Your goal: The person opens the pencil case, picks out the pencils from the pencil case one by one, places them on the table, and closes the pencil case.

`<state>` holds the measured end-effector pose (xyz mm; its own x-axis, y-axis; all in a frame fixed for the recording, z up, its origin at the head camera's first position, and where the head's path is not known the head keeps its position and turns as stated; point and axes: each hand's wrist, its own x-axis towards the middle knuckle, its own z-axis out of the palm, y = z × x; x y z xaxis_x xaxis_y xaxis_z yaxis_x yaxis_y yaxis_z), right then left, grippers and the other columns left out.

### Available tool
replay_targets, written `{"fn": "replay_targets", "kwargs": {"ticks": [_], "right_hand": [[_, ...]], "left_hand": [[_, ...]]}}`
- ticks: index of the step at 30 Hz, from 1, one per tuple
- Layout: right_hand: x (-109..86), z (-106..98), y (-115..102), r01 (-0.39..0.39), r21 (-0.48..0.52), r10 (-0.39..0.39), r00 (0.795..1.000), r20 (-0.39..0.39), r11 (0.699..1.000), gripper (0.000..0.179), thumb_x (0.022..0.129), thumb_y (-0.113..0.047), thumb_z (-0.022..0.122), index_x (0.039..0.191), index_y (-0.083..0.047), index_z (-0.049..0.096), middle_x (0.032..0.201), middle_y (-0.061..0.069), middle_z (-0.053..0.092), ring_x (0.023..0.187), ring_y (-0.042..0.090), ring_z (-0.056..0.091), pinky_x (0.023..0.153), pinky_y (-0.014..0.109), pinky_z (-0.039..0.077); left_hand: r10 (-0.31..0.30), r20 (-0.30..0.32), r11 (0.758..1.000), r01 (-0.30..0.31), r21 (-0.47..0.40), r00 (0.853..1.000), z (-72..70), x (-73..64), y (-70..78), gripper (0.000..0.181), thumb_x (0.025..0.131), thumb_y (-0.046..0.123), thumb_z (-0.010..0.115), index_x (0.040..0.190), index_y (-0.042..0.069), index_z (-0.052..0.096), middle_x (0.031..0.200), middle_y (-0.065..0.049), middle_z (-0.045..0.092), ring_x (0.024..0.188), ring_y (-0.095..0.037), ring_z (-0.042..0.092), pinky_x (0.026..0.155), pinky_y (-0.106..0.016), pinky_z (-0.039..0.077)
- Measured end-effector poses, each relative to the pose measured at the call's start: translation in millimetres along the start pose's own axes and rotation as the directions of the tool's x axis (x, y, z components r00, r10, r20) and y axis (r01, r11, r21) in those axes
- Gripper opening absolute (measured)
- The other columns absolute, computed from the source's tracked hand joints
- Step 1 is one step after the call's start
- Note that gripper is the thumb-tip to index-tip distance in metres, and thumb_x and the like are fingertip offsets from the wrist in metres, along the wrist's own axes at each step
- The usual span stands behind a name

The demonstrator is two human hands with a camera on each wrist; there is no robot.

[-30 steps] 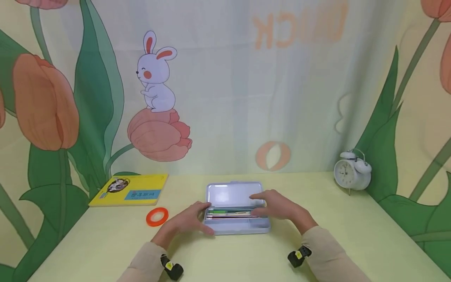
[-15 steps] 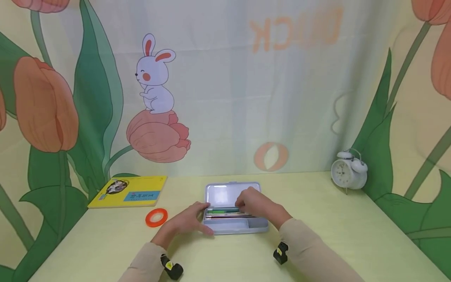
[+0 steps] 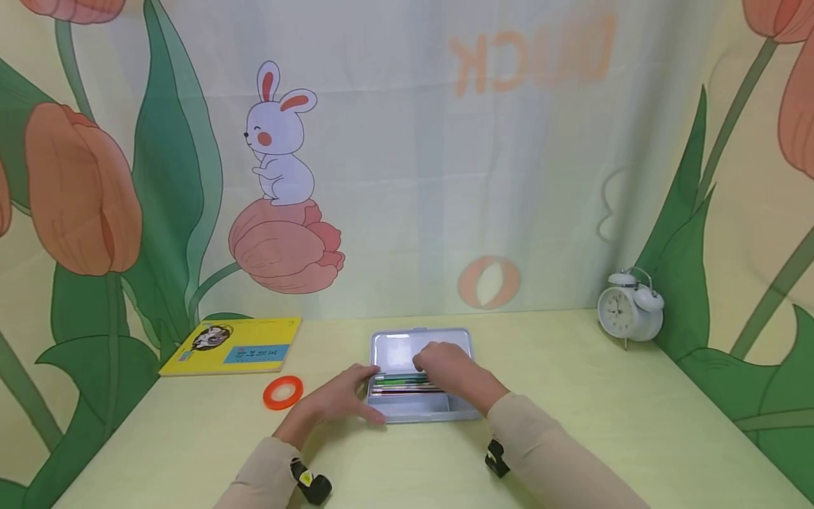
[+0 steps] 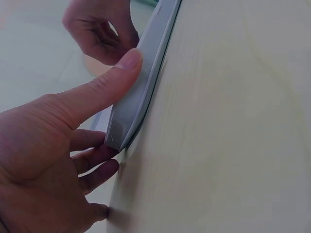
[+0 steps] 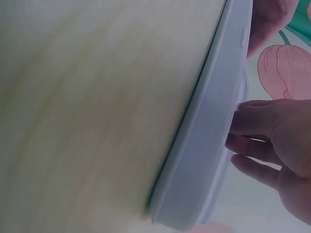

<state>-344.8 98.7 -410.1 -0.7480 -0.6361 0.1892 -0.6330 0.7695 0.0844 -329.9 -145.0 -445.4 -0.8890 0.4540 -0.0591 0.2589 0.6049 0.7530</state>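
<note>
A pale grey pencil case (image 3: 410,405) lies on the table with its lid (image 3: 396,350) folded back. Several pencils (image 3: 394,382), some of them green, fill its rear compartment. My left hand (image 3: 340,397) grips the case's left end; in the left wrist view the thumb (image 4: 104,90) lies on the front wall and the other fingers are around the end. Over the right part of the pencils is my right hand (image 3: 450,366), with curled fingers reaching down into the case. The case wall (image 5: 209,131) hides those fingertips in the right wrist view, so whether they pinch a pencil is unclear.
An orange ring-shaped roll of tape (image 3: 282,377) lies left of the case, and a yellow book (image 3: 261,332) behind it. A white alarm clock (image 3: 626,313) stands at the back right. A printed curtain (image 3: 407,177) encloses the table.
My right hand has come in from the case's right side, curled its fingers down over the pencils, and shifted slightly further left. The left hand stays on the case's left end.
</note>
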Motion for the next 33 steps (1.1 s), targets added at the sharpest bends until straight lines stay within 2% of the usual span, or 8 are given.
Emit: {"fn": "replay_targets", "kwargs": {"ticks": [7, 12, 17, 23, 26, 33], "right_hand": [[0.8, -4.8, -6.8, 0.068, -0.204, -0.066, 0.998, 0.015, 0.977, 0.015, 0.09, -0.002, 0.068, 0.08, -0.012, 0.072, 0.07, 0.0, 0.063, 0.057, 0.014, 0.052, 0.054, 0.03, 0.051], [2.7, -3.2, -8.8, 0.054, -0.219, -0.045, 0.998, 0.048, 0.974, 0.012, 0.091, -0.005, 0.069, 0.084, -0.013, 0.073, 0.073, 0.001, 0.064, 0.058, 0.014, 0.051, 0.057, 0.03, 0.052], [4.5, -0.8, -7.8, 0.036, -0.164, -0.023, 0.996, 0.081, 0.986, 0.011, 0.092, -0.007, 0.069, 0.094, -0.015, 0.077, 0.082, -0.001, 0.069, 0.065, 0.013, 0.055, 0.063, 0.029, 0.052], [3.7, 1.2, -2.4, 0.052, -0.079, -0.041, 0.989, 0.143, 0.996, 0.033, 0.095, -0.005, 0.065, 0.115, -0.028, 0.078, 0.1, -0.003, 0.072, 0.085, 0.012, 0.062, 0.078, 0.03, 0.055], [2.1, 1.3, 1.2, 0.035, -0.035, -0.029, 0.989, 0.148, 0.999, 0.039, 0.094, -0.001, 0.063, 0.118, -0.03, 0.076, 0.099, -0.001, 0.07, 0.084, 0.012, 0.059, 0.078, 0.03, 0.055], [-2.7, -10.4, 7.6, 0.004, 0.059, -0.009, 0.997, 0.079, 0.998, 0.044, 0.095, 0.003, 0.06, 0.12, -0.029, 0.076, 0.091, 0.0, 0.063, 0.077, 0.012, 0.053, 0.069, 0.027, 0.049]], "left_hand": [[0.001, -0.003, 1.0, -0.001, 0.0, 1.0, -1.5, 1.6, -0.9, 0.105, 0.067, 0.037, 0.094, 0.152, 0.005, 0.041, 0.152, -0.014, 0.041, 0.142, -0.035, 0.033, 0.117, -0.056, 0.024], [-0.01, -0.006, 1.0, 0.01, 0.006, 1.0, -1.4, 1.8, -0.5, 0.105, 0.067, 0.038, 0.094, 0.152, 0.006, 0.041, 0.152, -0.014, 0.04, 0.141, -0.035, 0.033, 0.116, -0.057, 0.026], [-0.022, -0.006, 1.0, 0.022, 0.011, 1.0, -0.7, 1.5, -0.6, 0.105, 0.067, 0.039, 0.094, 0.152, 0.006, 0.041, 0.153, -0.014, 0.04, 0.141, -0.036, 0.033, 0.116, -0.057, 0.026], [-0.033, -0.002, 0.999, 0.033, 0.006, 0.999, -0.8, 0.2, 0.7, 0.105, 0.067, 0.039, 0.094, 0.152, 0.006, 0.041, 0.151, -0.014, 0.041, 0.139, -0.034, 0.036, 0.116, -0.056, 0.027], [-0.04, -0.001, 0.999, 0.04, 0.007, 0.999, -0.6, -0.3, 1.1, 0.106, 0.067, 0.039, 0.093, 0.152, 0.007, 0.041, 0.151, -0.014, 0.041, 0.138, -0.034, 0.036, 0.115, -0.056, 0.028], [-0.052, -0.003, 0.999, 0.052, -0.01, 0.999, -0.6, -1.2, 2.5, 0.104, 0.068, 0.038, 0.093, 0.153, 0.009, 0.04, 0.149, -0.012, 0.042, 0.136, -0.034, 0.037, 0.114, -0.058, 0.029]]}}
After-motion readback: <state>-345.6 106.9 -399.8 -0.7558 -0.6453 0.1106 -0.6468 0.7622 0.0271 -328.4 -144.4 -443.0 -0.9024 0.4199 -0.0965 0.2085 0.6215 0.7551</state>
